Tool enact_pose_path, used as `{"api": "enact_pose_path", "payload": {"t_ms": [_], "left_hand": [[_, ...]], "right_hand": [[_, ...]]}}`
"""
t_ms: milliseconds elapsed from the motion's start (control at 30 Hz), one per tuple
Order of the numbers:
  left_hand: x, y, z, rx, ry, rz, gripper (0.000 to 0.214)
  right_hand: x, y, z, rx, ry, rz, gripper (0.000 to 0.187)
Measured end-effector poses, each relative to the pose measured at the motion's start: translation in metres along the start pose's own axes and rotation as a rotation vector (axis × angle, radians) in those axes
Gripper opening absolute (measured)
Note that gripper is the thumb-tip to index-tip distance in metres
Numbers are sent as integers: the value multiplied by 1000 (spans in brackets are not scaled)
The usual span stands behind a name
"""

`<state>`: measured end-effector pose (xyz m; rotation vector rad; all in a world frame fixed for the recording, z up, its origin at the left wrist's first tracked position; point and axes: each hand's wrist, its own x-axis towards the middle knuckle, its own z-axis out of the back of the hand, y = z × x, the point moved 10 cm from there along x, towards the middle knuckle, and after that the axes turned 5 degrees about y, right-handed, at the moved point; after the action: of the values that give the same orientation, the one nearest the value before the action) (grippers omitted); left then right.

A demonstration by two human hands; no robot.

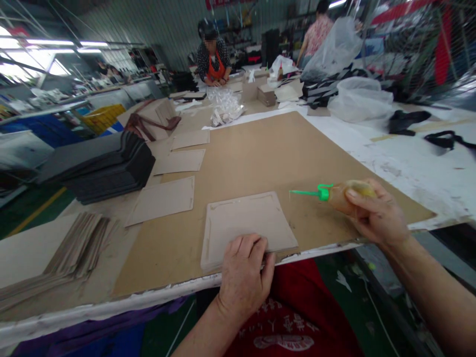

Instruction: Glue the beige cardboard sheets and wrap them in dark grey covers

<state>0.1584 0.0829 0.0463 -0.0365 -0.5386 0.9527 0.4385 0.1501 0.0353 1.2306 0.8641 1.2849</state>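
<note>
Bottle (344, 197) in right hand (383, 213), Chinese-lettered red apron (310, 285)

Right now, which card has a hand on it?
The card under the left hand; no hand touches the three cards or the card pile further left.

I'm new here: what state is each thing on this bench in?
Squeeze bottle: gripped in the right hand, tipped sideways, green nozzle pointing left.
Near board: flat, left hand resting on it.
Three boards beyond: flat, in a row.
Dark sheets: stacked.
Cardboard pile: stacked, edges uneven.
Clear bag: crumpled.
</note>
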Motion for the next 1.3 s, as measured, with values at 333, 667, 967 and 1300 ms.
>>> {"api": "enact_pose_path", "payload": {"t_ms": [333,667,967,1300], "left_hand": [[39,-30,-27,232,123,65,35],[40,-34,-29,271,119,46,23],[38,-41,-26,272,64,-19,17],[18,-52,3,115,-22,-203,11]], "right_hand": [[-3,-40,2,241,-161,-78,36],[-7,-45,0,378,-179,-80,34],[-6,-48,0,440,-203,-74,36],[-7,-52,2,495,-232,-69,36]]}}
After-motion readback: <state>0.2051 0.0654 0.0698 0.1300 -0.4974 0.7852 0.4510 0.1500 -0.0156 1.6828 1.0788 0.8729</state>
